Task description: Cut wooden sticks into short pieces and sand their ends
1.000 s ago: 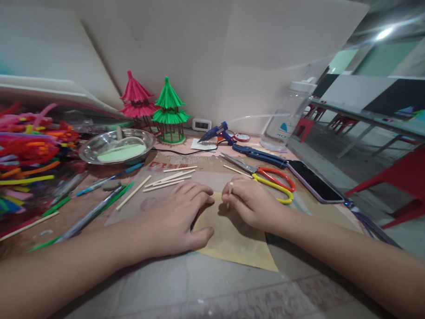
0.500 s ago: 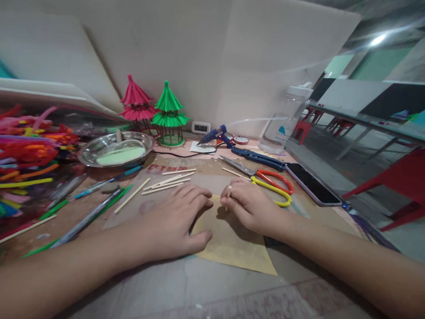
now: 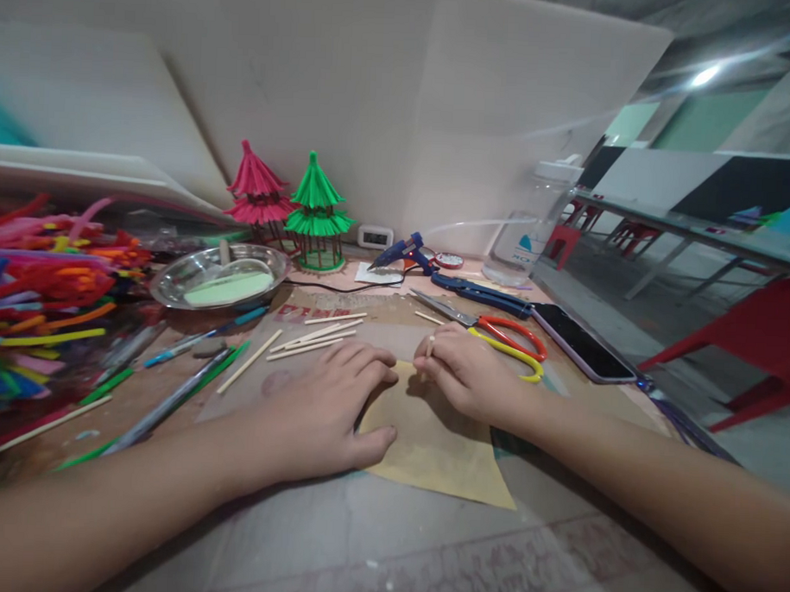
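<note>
A yellow-tan sheet that looks like sandpaper (image 3: 438,457) lies in front of me. My left hand (image 3: 349,398) rests flat over its left edge, palm down, fingers extended and thumb apart. Over the sheet's upper right, my right hand (image 3: 463,372) is closed in a pinch around a short wooden stick (image 3: 430,347). That stick stands roughly upright between thumb and fingers; its lower end is partly hidden. Several loose wooden sticks (image 3: 312,338) lie beyond my left hand. Scissors with red and yellow handles (image 3: 511,335) sit just behind my right hand.
At the back stand a green model pavilion (image 3: 318,216), a red one (image 3: 260,188), a blue glue gun (image 3: 403,251) and a water bottle (image 3: 531,223). Left are a metal bowl (image 3: 165,292) and colourful pipe cleaners (image 3: 45,292). A phone (image 3: 584,341) and blue-handled cutters (image 3: 479,295) lie right.
My right hand, with the stick in its pinch, has shifted slightly away from me over the sheet, and the stick's angle differs a little. My left hand stays in place. The view has shifted slightly.
</note>
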### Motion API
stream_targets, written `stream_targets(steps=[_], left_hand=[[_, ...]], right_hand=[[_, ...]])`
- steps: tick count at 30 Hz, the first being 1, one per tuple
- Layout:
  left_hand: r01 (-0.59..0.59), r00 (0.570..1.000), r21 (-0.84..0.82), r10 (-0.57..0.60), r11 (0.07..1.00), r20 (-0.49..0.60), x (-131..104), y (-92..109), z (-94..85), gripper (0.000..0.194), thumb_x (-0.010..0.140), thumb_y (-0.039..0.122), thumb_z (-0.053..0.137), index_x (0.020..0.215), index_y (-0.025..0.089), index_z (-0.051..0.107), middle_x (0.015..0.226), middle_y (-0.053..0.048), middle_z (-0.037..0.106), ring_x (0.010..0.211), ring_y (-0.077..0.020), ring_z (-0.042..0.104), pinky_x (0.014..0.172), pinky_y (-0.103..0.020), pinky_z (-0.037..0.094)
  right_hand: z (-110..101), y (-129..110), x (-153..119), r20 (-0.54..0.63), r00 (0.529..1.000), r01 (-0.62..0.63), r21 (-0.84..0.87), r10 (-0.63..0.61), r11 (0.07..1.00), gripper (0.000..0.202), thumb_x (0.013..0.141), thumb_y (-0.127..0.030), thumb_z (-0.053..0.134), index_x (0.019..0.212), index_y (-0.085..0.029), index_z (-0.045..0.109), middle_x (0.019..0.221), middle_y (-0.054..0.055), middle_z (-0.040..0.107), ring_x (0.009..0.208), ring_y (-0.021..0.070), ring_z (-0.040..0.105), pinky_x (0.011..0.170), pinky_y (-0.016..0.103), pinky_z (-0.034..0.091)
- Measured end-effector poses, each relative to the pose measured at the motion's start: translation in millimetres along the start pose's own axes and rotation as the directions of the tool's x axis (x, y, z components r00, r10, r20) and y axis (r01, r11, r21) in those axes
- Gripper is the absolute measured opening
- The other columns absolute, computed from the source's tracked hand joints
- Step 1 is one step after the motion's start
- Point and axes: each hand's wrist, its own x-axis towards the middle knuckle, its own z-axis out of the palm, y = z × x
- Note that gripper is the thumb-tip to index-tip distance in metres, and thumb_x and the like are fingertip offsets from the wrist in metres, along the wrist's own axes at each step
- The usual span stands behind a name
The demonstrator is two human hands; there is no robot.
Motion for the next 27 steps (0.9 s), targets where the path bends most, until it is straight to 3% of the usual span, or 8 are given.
stream_targets(steps=[2, 3, 6, 7, 9, 16, 23, 27], left_hand=[[0.005, 1.000, -0.001, -0.005, 1.000, 0.005, 0, 1, -0.5, 0.048, 0.083, 0.042, 0.064, 0.124, 0.015, 0.063, 0.133, -0.014, 0.059, 0.128, -0.0372, 0.050, 0.109, -0.057, 0.043], [0.003, 1.000, -0.003, -0.003, 1.000, 0.006, 0, 1, -0.9, 0.048, 0.083, 0.041, 0.063, 0.124, 0.015, 0.063, 0.133, -0.015, 0.059, 0.128, -0.0373, 0.050, 0.109, -0.057, 0.043], [-0.012, 1.000, -0.009, 0.012, 1.000, 0.008, 1, 3, -2.7, 0.045, 0.084, 0.040, 0.063, 0.122, 0.015, 0.063, 0.132, -0.015, 0.060, 0.128, -0.0364, 0.050, 0.109, -0.057, 0.042], [-0.011, 1.000, -0.015, 0.011, 1.000, 0.009, 1, 3, -3.3, 0.043, 0.084, 0.040, 0.063, 0.119, 0.015, 0.064, 0.130, -0.014, 0.060, 0.126, -0.0361, 0.051, 0.109, -0.056, 0.043], [0.002, 1.000, -0.027, -0.002, 1.000, 0.008, 1, 3, -4.0, 0.040, 0.084, 0.040, 0.063, 0.116, 0.017, 0.065, 0.128, -0.013, 0.061, 0.125, -0.0360, 0.052, 0.107, -0.057, 0.044], [0.000, 1.000, -0.003, 0.000, 1.000, 0.007, 0, 2, -3.9, 0.043, 0.083, 0.040, 0.064, 0.118, 0.015, 0.064, 0.131, -0.015, 0.061, 0.128, -0.0368, 0.050, 0.109, -0.058, 0.042], [0.010, 1.000, -0.030, -0.009, 1.000, 0.010, -1, 0, -1.3, 0.042, 0.082, 0.037, 0.066, 0.119, 0.016, 0.063, 0.132, -0.015, 0.059, 0.128, -0.0359, 0.049, 0.110, -0.057, 0.040], [-0.030, 0.996, -0.103, 0.021, 0.994, -0.088, -1, 0, -1.4, 0.037, 0.089, 0.043, 0.064, 0.117, 0.019, 0.063, 0.128, -0.012, 0.060, 0.123, -0.0325, 0.052, 0.107, -0.052, 0.042]], right_hand=[[-1, -2, 2, 0.021, 0.989, -0.147, 0.195, 0.146, 0.970, 0.028, 0.098, -0.032, 0.046, 0.074, -0.020, 0.056, 0.069, 0.003, 0.065, 0.068, 0.0172, 0.057, 0.074, 0.034, 0.044], [-2, -5, 3, 0.043, 0.975, -0.221, 0.360, 0.220, 0.907, 0.029, 0.098, -0.037, 0.048, 0.076, -0.021, 0.055, 0.068, 0.002, 0.063, 0.065, 0.0164, 0.057, 0.070, 0.032, 0.045], [-9, -14, 6, 0.103, 0.936, -0.281, 0.795, 0.337, 0.538, 0.033, 0.096, -0.052, 0.053, 0.081, -0.022, 0.053, 0.064, -0.002, 0.058, 0.063, 0.0158, 0.058, 0.067, 0.031, 0.048], [-12, -18, 8, 0.113, 0.934, -0.262, 0.860, 0.339, 0.437, 0.034, 0.094, -0.054, 0.054, 0.082, -0.022, 0.052, 0.062, -0.003, 0.057, 0.063, 0.0162, 0.059, 0.068, 0.032, 0.048], [-19, -24, 9, 0.140, 0.933, -0.253, 0.910, 0.330, 0.330, 0.034, 0.094, -0.055, 0.056, 0.081, -0.023, 0.051, 0.058, -0.004, 0.054, 0.064, 0.0169, 0.059, 0.068, 0.032, 0.048], [-23, -21, 9, 0.136, 0.918, -0.248, 0.930, 0.374, 0.272, 0.030, 0.097, -0.049, 0.051, 0.082, -0.022, 0.052, 0.059, -0.002, 0.056, 0.062, 0.0167, 0.058, 0.070, 0.031, 0.049], [-20, -15, 10, 0.133, 0.931, -0.213, 0.955, 0.340, 0.209, 0.028, 0.095, -0.046, 0.056, 0.084, -0.021, 0.055, 0.062, -0.002, 0.060, 0.062, 0.0142, 0.060, 0.066, 0.027, 0.047], [-17, -22, 6, 0.108, 0.950, -0.181, 0.955, 0.294, 0.233, 0.023, 0.091, -0.042, 0.064, 0.086, -0.019, 0.059, 0.074, 0.001, 0.066, 0.066, 0.0140, 0.063, 0.072, 0.030, 0.052]])
